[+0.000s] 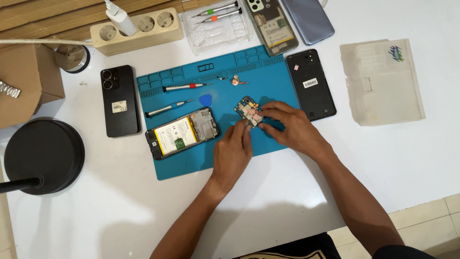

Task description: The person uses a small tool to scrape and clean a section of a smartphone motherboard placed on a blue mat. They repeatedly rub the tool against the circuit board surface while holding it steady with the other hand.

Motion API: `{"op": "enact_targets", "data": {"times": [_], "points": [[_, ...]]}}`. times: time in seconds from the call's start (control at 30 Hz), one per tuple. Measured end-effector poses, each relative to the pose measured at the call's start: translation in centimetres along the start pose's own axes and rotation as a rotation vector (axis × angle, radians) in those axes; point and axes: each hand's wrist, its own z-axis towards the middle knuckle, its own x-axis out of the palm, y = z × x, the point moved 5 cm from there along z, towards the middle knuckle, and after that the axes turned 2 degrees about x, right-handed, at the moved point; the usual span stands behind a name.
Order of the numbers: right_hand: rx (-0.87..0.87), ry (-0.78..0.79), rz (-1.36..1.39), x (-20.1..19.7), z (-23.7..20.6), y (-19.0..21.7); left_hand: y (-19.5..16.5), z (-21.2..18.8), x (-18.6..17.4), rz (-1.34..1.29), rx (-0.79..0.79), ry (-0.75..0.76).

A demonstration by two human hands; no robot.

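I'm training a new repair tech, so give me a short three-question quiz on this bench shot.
1. True or false: both hands hold the small circuit board over the blue mat.
2. Which lies nearest the opened phone on the mat? A) the power strip B) the grey-tipped screwdriver C) the white plastic case
3. Fill in: the blue pick lies just below the ___-collared screwdriver.

Key: 1 true: left hand and right hand both pinch it. 2 B. 3 red.
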Motion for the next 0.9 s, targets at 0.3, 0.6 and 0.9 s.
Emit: {"op": "enact_targets", "data": {"times": [0.3,0.6,0.9], "points": [[-0.189,-0.077,-0.106,-1.0,-5.6,1.2,-4.4,-3.4,0.2,-0.007,-0.003,0.033],[-0.367,0.087,-0.444,3.6,-8.8,5.1,-3.5,-9.1,-2.4,-0.064,-0.021,0.031],[-0.424,0.121,-0.650,11.8,-9.7,8.0,1.9,-13.3,-6.3,-0.191,-0.083,0.033]]}}
